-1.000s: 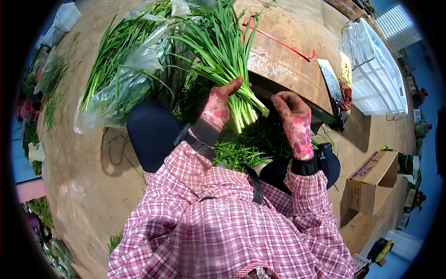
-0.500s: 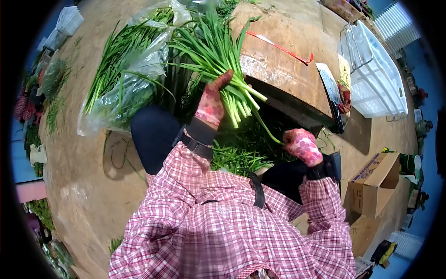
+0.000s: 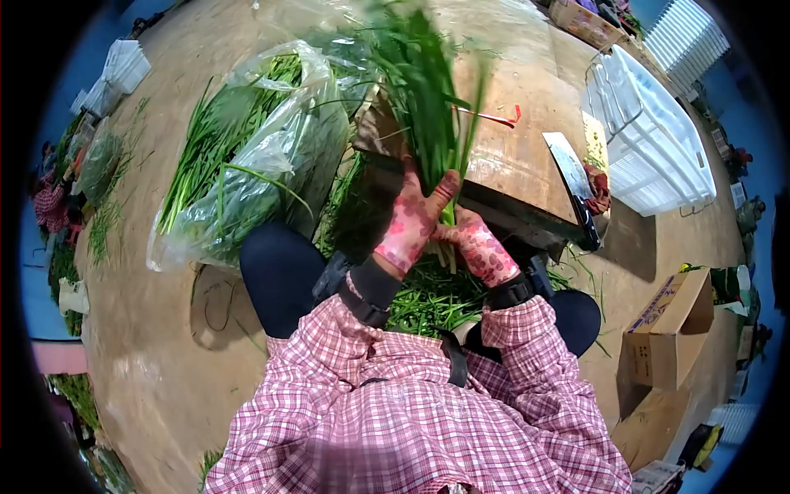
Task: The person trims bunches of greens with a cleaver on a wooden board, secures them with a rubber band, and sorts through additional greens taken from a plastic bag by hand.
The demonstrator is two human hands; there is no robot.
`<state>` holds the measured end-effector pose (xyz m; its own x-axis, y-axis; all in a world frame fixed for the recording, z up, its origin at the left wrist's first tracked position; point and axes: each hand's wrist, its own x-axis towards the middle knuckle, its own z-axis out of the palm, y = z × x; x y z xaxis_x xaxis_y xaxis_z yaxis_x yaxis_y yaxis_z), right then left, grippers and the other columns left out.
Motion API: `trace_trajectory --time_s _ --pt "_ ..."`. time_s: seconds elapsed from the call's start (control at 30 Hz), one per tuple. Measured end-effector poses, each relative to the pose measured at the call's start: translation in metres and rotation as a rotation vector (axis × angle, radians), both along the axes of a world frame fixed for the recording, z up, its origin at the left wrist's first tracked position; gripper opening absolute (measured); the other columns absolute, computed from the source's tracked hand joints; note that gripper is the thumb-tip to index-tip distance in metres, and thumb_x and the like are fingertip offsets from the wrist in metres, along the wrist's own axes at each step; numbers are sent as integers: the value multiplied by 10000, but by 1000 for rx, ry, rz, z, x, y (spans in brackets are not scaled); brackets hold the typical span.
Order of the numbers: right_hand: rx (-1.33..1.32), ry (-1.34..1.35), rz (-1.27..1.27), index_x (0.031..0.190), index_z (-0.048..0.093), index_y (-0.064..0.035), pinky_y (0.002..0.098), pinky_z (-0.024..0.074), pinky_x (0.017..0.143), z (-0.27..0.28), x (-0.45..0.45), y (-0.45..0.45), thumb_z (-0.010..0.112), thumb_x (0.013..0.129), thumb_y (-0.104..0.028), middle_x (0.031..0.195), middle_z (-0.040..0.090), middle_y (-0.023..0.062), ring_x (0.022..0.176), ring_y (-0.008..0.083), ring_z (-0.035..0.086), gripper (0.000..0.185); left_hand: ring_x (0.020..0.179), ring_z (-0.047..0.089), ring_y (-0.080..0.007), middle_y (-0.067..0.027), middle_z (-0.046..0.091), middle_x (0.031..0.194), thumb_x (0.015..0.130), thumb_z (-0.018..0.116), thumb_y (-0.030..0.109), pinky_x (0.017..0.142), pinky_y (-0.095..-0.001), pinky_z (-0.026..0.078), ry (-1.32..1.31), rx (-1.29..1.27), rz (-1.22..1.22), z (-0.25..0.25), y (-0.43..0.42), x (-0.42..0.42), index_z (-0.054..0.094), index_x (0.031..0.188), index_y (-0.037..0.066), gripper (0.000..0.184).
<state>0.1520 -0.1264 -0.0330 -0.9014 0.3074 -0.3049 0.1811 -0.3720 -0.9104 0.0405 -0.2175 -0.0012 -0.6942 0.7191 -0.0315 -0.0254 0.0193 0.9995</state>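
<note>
A bunch of garlic chives stands nearly upright in front of me, its long leaves blurred by motion. My left hand, in a pink patterned glove, is wrapped round the lower stalks from the left. On the right side of the same bunch, my right hand is closed about the stem ends, in a matching glove. The two hands touch or nearly touch, and the fingers partly hide the pale ends. Below them, loose green leaves lie between my knees.
At left a clear plastic bag holds more long greens. A low wooden table bears a thin red hooked tool and a broad pale blade. Stacked white crates and a cardboard box stand on the right.
My right hand has moved left and up, from a single drooping stalk to the base of the bunch. The bunch has swung more upright, and my left hand has shifted right and down.
</note>
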Motion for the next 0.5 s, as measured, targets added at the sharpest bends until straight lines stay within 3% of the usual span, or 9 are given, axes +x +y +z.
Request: trace_trajectory --time_s 0.03,0.07,0.13,0.23,0.3,0.33,0.37,0.47,0.5 --pt "-42 53 -21 1093 591 -7 298 495 580 -10 7 0 643 890 -134 840 665 82 690 182 633 245 1186 489 -195 -157 452 1398 928 637 352 976 -291 401 7 58 -18 -19 4 -2 48 1528 38 897" --pt "-117 32 -47 1111 595 -6 292 503 613 -12 10 0 633 890 -143 869 669 75 718 175 637 263 1194 481 -189 -156 429 1422 948 612 304 995 -286 389 13 114 -39 -44 9 -4 -10 1532 47 892" --pt "-265 -7 -98 1147 603 -3 280 519 679 -14 16 0 614 892 -161 927 677 61 774 160 647 300 1132 515 -173 -137 425 1436 956 584 232 923 -281 444 -288 323 -92 -63 14 -1 -59 1528 59 878" --pt "-446 86 -165 1139 590 36 379 553 755 -26 24 2 595 888 -160 970 678 121 829 236 672 319 896 593 -129 -107 547 1277 952 593 267 586 -279 490 -545 35 -76 -40 5 1 126 1504 32 761" --pt "-544 102 -197 1124 579 65 437 568 765 -35 27 6 591 881 -155 989 672 168 842 301 680 328 842 614 -152 -95 608 1155 944 595 380 556 -311 490 -723 61 -304 -59 5 -11 332 1442 36 660" --pt "-543 97 -169 1119 580 63 434 569 764 -37 29 10 592 880 -151 986 671 164 834 299 680 321 822 623 -168 -87 627 1099 936 591 445 556 -330 493 -843 74 -479 -72 5 -18 425 1398 42 635" --pt "-543 93 -143 1114 581 61 431 569 763 -37 31 13 593 880 -148 983 671 161 827 297 680 314 852 656 -226 -95 630 1158 928 560 512 610 -329 530 -851 40 -679 -93 8 -30 478 1368 47 645" --pt "-300 -42 -99 1099 584 49 388 562 735 -13 31 11 622 887 -202 944 668 140 782 254 675 331 1024 634 -251 -108 586 1283 940 546 492 777 -364 549 -1029 210 -798 -101 13 -16 439 1402 51 647" --pt "-175 -115 -107 1096 586 47 375 557 725 2 32 8 634 887 -223 935 667 134 776 245 673 345 1202 545 -267 -109 520 1381 944 540 476 956 -420 491 -1029 284 -736 -98 19 -4 406 1423 39 662"
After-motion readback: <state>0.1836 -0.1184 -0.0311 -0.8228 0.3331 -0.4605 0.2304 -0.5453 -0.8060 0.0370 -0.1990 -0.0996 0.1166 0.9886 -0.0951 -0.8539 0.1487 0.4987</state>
